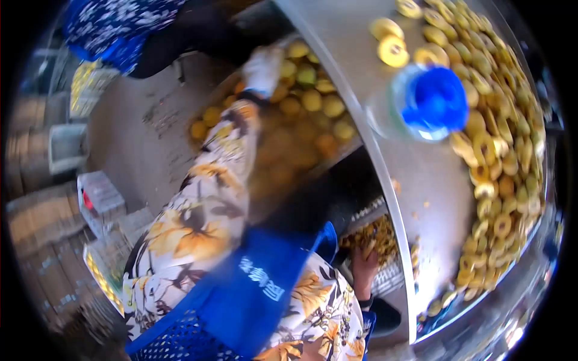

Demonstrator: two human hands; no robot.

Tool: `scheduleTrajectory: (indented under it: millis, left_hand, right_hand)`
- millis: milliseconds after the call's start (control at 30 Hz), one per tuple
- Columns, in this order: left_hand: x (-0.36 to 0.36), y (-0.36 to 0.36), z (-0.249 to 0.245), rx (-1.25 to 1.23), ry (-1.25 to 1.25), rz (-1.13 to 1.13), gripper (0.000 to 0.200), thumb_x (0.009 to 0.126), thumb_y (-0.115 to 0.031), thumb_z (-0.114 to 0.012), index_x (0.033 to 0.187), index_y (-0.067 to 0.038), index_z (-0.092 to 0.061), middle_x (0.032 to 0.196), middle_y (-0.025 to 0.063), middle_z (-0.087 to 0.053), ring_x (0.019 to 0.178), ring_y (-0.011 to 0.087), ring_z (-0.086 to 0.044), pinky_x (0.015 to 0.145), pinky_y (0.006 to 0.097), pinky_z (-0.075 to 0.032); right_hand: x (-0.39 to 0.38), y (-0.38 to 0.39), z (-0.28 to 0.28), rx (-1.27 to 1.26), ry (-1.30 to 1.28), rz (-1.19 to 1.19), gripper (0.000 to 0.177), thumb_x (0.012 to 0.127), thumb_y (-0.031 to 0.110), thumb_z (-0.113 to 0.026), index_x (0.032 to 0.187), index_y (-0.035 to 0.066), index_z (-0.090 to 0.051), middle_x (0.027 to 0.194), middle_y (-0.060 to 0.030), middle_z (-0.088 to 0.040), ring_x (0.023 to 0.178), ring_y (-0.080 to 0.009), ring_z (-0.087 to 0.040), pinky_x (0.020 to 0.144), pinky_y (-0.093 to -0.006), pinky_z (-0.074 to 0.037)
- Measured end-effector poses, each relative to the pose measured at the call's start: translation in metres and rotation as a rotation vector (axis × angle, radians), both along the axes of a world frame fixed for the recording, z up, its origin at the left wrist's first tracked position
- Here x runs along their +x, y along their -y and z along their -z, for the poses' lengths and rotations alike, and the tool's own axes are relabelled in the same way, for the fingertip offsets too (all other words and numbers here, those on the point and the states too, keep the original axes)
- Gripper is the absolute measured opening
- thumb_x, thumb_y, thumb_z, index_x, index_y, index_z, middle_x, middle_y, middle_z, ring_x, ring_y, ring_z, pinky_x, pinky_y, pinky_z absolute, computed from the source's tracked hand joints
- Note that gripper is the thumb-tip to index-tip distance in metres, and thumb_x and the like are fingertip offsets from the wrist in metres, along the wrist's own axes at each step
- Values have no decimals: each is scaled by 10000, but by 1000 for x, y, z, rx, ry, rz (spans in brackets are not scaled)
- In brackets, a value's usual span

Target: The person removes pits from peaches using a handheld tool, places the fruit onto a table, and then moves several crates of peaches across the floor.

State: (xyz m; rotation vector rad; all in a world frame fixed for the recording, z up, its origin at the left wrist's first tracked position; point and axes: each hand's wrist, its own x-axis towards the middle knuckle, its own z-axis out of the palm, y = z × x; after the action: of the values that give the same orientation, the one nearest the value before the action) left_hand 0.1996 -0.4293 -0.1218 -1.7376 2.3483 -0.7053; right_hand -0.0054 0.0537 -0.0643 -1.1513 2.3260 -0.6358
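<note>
My left hand, in a white glove, reaches out over a tub of whole round yellow-orange fruit. It touches or hovers just above the fruit; motion blur hides its fingers. Low beside the metal table, my right hand is bare and rests over a white crate of small yellow-brown pieces. Its fingers look bent together, and whatever they hold cannot be made out. On the table lie many cut yellow fruit pieces, several with a hole through the middle.
A clear container with a blue top stands on the metal table, whose edge runs beside me. Another person's dark-clothed leg is at the upper left. Boxes and a pale bin stand on the floor at left.
</note>
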Motion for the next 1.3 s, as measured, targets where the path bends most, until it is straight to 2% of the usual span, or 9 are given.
scheduleTrajectory:
  millis: [67, 100, 200, 333, 467, 567, 800, 1067, 1300]
  left_hand:
    - [27, -21, -14, -20, -565, 203, 309, 906, -150, -385, 1135, -31, -556, 1057, 162, -616, 939, 282, -609, 799, 376, -495]
    - [31, -32, -16, 39, -1111, 92, 351, 935, -281, -409, 1059, -33, -624, 1009, 182, -636, 863, 266, -627, 745, 305, -498]
    - [29, -85, -52, 329, -1720, -165, 425, 926, -346, -475, 1046, 36, -618, 1058, 159, -639, 933, 219, -621, 806, 286, -480]
    - [-1, -171, -134, 454, -1786, -132, 355, 941, -275, -463, 804, 10, -626, 752, 73, -643, 657, 159, -594, 625, 268, -471]
    - [-45, -229, -143, 742, -1777, 402, 266, 914, -136, -489, 715, 10, -589, 680, 56, -596, 595, 104, -513, 549, 230, -410]
    - [-84, -272, -179, 960, -1688, 362, 98, 844, -70, -600, 845, 19, -642, 731, 68, -615, 676, 96, -541, 615, 229, -444]
    - [-274, -311, -206, 523, -1129, 1178, 261, 838, -269, -586, 1021, -89, -633, 1011, 119, -636, 893, 303, -612, 762, 360, -497]
    - [-488, -357, -131, 612, -300, 1143, 447, 763, -110, -606, 1188, -233, -548, 1184, 154, -460, 1019, 311, -564, 826, 399, -481]
    - [-489, -354, -125, 752, -544, 943, 234, 733, -192, -625, 960, -205, -682, 1024, 62, -612, 923, 283, -602, 821, 355, -491]
  right_hand:
    - [1, -4, -3, 24, 20, 38, 271, 803, 239, -652, 912, 0, -589, 756, -184, -638, 691, -312, -636, 622, -390, -492]
    - [2, -10, -4, 50, 45, 69, 276, 802, 243, -655, 913, 0, -586, 750, -187, -636, 689, -328, -634, 614, -394, -492]
    - [9, -18, -16, 115, 199, 140, 284, 799, 244, -658, 915, -2, -576, 741, -209, -621, 698, -375, -619, 604, -402, -485]
    - [26, -20, -58, 27, 233, 178, 276, 781, 236, -659, 868, -3, -553, 715, -225, -592, 683, -382, -603, 584, -410, -470]
    - [16, -58, -45, 12, 226, 156, 263, 750, 218, -660, 832, 0, -538, 760, -220, -581, 712, -395, -581, 623, -438, -464]
    - [20, -83, -49, -82, 146, 108, 231, 740, 187, -660, 840, 12, -547, 781, -211, -571, 732, -400, -567, 638, -448, -456]
    - [12, -119, -64, -198, 348, 292, 208, 760, 160, -665, 801, 24, -514, 707, -198, -545, 661, -380, -553, 582, -418, -439]
    - [-5, -149, -83, -230, 80, 346, 210, 779, 180, -643, 891, 31, -545, 681, -222, -577, 656, -400, -593, 544, -425, -464]
    - [-29, -179, -92, -302, 208, 564, 206, 782, 179, -659, 879, 15, -580, 630, -184, -575, 552, -271, -613, 500, -345, -463]
